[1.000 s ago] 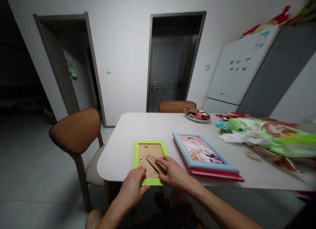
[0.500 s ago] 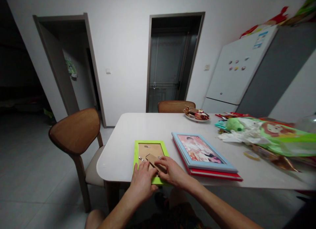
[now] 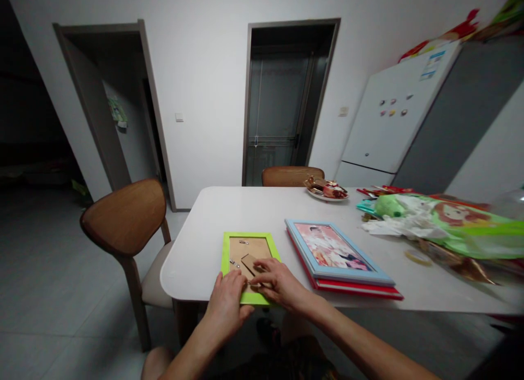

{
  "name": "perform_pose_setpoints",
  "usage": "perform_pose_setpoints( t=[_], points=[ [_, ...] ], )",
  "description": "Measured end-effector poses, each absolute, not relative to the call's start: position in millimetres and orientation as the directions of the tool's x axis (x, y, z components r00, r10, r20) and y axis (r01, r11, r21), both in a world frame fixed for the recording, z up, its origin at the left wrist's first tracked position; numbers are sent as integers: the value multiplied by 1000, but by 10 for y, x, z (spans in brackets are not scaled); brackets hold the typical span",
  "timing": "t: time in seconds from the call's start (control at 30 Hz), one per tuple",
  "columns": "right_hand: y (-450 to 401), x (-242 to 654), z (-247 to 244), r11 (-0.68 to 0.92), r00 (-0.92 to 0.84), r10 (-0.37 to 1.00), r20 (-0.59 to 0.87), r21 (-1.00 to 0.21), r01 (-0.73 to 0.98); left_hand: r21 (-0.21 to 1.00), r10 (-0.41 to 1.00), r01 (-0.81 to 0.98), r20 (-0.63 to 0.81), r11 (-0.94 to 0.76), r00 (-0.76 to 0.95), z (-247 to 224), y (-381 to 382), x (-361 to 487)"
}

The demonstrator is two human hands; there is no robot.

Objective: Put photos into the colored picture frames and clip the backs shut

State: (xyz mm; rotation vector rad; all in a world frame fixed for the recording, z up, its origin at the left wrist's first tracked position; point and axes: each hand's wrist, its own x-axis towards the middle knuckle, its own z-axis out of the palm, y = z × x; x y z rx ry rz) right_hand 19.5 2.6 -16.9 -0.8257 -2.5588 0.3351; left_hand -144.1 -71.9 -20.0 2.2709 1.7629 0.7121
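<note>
A lime-green picture frame [image 3: 226, 251] lies face down at the table's near edge, its brown backing board [image 3: 256, 245] up. Small metal clips [image 3: 243, 242] sit around the board, and a brown stand leg [image 3: 248, 264] lies slantwise on it. My left hand [image 3: 227, 299] grips the frame's near left corner, fingers on top and thumb at the front edge. My right hand [image 3: 282, 284] bends over the near right part of the board, fingertips drawn together near its lower edge and covering part of the leg. Whatever its fingertips pinch is hidden.
Right of the frame, a light blue picture frame [image 3: 301, 248] with a pink picture lies on a red one [image 3: 360, 289]. Farther right are a green plastic bag [image 3: 470, 227], crumpled white tissue [image 3: 405, 227] and a tape roll [image 3: 417, 257]. A plate [image 3: 326, 198] stands at the back; a chair [image 3: 123, 219] is left.
My left hand has drawn back a little to the left and toward me, uncovering more of the board. My right fingertips have shifted slightly left and down. The frame stays in place.
</note>
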Motion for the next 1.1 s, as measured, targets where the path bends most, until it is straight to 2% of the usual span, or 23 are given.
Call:
perform_pose_setpoints(
  t=[0.17,0.37,0.5,0.73,1.1],
  points=[
    [36,111,-184,823,-752,561,346,-330,462,493,928,805,327,-329,178,-324,-765,-1570],
    [51,137,-172,784,-726,603,331,-413,464,544,924,765,339,-344,175,-362,-765,-1598],
    [5,61,-141,790,-726,607,324,-347,506,543,920,765,357,-347,164,-387,-759,-1604],
    [-178,132,-10,876,-822,478,311,-240,419,546,918,760,359,-352,167,-384,-764,-1622],
    [-176,227,-51,901,-827,431,361,-233,367,555,917,752,364,-354,163,-405,-780,-1595]
  ],
)
